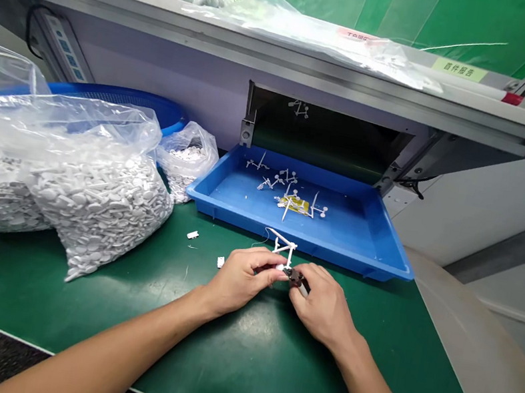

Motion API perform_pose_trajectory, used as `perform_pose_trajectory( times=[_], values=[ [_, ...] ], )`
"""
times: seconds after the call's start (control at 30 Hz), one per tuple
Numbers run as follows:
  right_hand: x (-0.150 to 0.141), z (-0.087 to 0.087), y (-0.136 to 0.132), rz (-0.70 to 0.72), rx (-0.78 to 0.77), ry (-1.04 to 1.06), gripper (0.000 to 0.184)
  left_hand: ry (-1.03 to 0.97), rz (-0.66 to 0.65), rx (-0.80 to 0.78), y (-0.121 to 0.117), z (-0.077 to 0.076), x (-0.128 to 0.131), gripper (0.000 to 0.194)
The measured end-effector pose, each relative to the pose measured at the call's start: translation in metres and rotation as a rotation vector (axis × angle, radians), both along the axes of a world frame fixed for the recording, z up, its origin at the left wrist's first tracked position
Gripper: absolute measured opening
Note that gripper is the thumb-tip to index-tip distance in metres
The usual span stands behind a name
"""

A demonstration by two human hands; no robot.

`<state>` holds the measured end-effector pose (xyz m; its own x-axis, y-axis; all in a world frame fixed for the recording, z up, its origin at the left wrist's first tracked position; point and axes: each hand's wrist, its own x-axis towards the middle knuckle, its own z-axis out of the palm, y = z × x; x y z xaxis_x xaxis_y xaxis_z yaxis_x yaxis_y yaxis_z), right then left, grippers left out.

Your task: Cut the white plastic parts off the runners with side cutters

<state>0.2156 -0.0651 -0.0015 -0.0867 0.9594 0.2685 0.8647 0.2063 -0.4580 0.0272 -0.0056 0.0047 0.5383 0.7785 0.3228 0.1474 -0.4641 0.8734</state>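
Observation:
Over the green bench, my left hand (239, 275) pinches a white plastic sprue (291, 254) whose thin runners stick up above the fingers. The fingertips hide the part at its lower end. Gripped in my right hand (325, 304) is a pair of side cutters (297, 277). Their dark jaws are against the sprue beside my left fingertips; I cannot tell if the blades are closed. Two small white pieces, one of them a little clip-like part (220, 262), lie on the bench left of my hands.
A blue tray (343, 257) behind my hands holds several white sprues (288, 177) and a yellow item (300, 205). Above it opens a chute (323, 143) with another sprue. Clear bags of white parts (110, 197) and a blue basket (176, 107) stand left; a shelf (221, 30) overhangs.

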Motion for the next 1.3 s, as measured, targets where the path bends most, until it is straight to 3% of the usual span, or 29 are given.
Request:
perform_pose_trajectory(
  times=[0.33,0.67,0.9,1.1,1.2,1.3],
  values=[
    [0.0,0.0,-0.001,0.009,0.017,0.004,0.015,0.007,-0.003,-0.005,0.001,-0.001,0.0,0.023],
    [0.001,-0.004,-0.001,0.001,-0.002,-0.151,0.01,-0.002,-0.028,0.01,0.002,-0.005,0.0,0.019],
    [0.015,0.002,0.003,0.075,-0.094,0.001,0.016,-0.027,-0.056,0.014,0.004,-0.006,0.003,0.022],
    [0.03,-0.003,0.012,-0.139,0.06,0.198,0.015,-0.011,-0.054,0.086,0.001,-0.007,0.005,0.022],
    [0.023,-0.011,0.014,-0.132,0.083,0.31,0.021,0.021,-0.035,0.192,0.005,0.002,-0.001,0.022],
    [0.013,-0.018,0.017,-0.115,0.071,0.308,0.034,0.049,0.064,0.315,0.018,0.017,-0.013,0.02]
  ],
)
